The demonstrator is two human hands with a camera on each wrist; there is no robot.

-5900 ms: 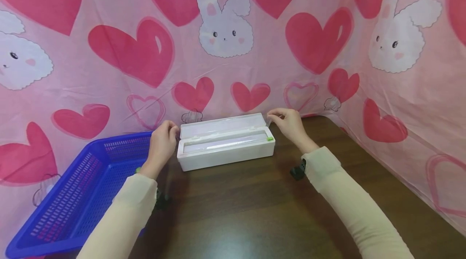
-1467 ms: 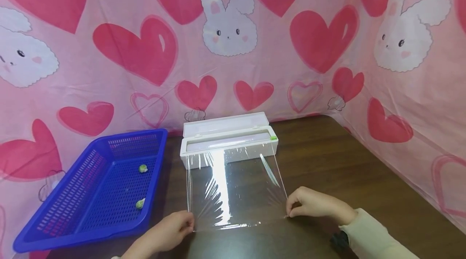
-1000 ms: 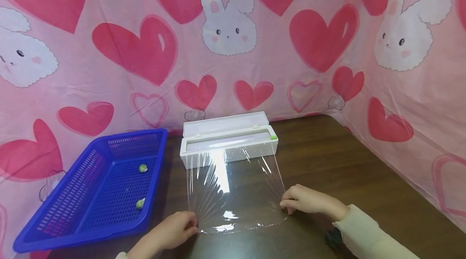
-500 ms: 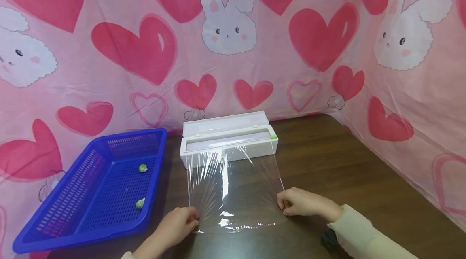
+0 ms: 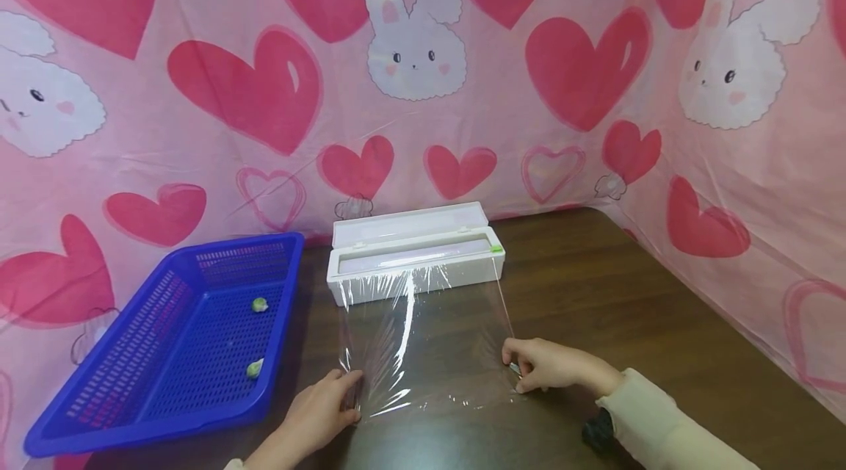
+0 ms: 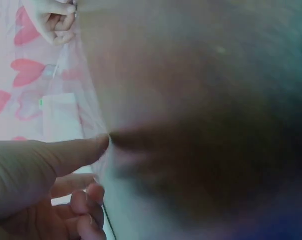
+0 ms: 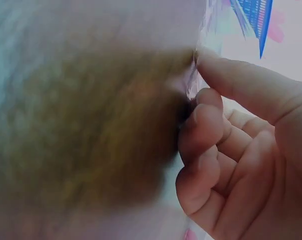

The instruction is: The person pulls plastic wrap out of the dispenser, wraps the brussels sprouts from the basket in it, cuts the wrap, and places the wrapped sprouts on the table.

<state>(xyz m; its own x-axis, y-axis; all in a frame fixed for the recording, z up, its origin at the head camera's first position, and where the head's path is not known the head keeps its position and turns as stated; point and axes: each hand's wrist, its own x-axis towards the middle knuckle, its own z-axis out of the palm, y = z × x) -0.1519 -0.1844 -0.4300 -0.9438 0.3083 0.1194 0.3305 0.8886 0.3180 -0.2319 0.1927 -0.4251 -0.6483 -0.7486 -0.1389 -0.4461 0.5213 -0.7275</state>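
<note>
A sheet of clear plastic wrap [image 5: 436, 352] stretches over the dark table from a white dispenser box [image 5: 416, 279], whose lid [image 5: 410, 225] stands raised at the back. My left hand [image 5: 319, 411] holds the sheet's near left corner; in the left wrist view its thumb [image 6: 80, 154] is at the film's edge with the other fingers curled. My right hand [image 5: 555, 366] holds the near right corner. In the right wrist view, film gathers between the thumb [image 7: 241, 80] and the bent fingers [image 7: 201, 130].
To the left stands a blue mesh basket [image 5: 158, 432] with two small pale-green round items [image 5: 260, 305] inside. A green slider [image 5: 496, 249] sits at the box's right end. Behind the table [image 5: 581, 286] hangs a pink cloth [image 5: 489, 110] printed with hearts and rabbits.
From the box, both hands have drawn the wrap toward the body. Over the last half second the fingers have spread a little at the corners and the film's creases have shifted.
</note>
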